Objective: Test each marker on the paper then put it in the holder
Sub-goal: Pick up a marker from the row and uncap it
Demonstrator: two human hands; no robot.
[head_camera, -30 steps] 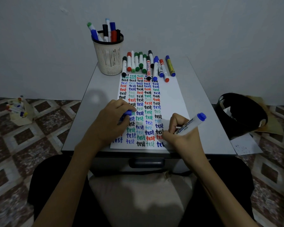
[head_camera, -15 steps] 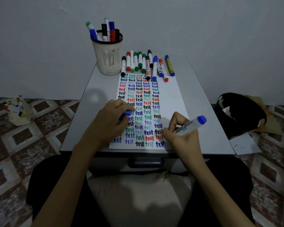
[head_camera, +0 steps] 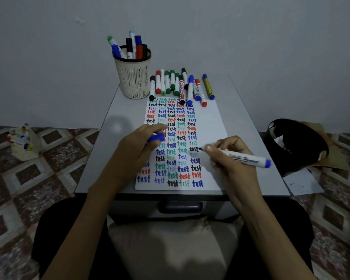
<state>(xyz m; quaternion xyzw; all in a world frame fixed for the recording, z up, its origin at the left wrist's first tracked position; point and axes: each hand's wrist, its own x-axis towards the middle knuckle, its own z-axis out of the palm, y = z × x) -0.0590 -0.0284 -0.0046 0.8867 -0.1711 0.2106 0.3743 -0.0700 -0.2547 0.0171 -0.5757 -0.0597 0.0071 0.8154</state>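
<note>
Black bin (head_camera: 297,146) on patterned floor (head_camera: 38,178), pale cushion (head_camera: 170,249) near grey table (head_camera: 127,112).

The white paper (head_camera: 210,126) bears rows of black, blue, green and red words; the cream holder (head_camera: 133,77) is black-rimmed.

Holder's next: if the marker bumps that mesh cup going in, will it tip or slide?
Probably slides rather than tips: the mesh holder looks light and stands on a smooth tabletop. Tipping seems possible, since it is tall and some markers lean left above the rim. The ribbed wall looks stiff.
</note>
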